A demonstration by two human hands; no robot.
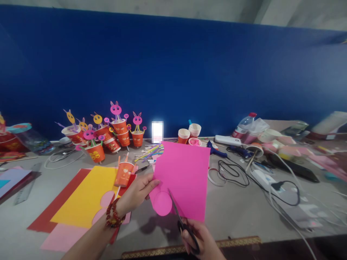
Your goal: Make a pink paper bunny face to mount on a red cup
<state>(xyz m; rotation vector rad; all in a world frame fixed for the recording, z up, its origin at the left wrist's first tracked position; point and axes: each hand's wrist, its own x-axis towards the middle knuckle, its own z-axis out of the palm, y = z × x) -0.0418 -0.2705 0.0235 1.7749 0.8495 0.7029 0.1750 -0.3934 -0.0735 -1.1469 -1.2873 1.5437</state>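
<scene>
above the grey table (pixel 238 213) | left hand (pixel 137 193) is pinching the left edge of the pink paper sheet (pixel 187 177), lifted off the tabletop | right hand (pixel 200 242) is gripping black scissors (pixel 182 218), fingers in the loops, blades lying beside a round flap (pixel 162 203) | orange cups (pixel 119 135) behind are holding paper bunnies (pixel 116 108) on sticks
</scene>
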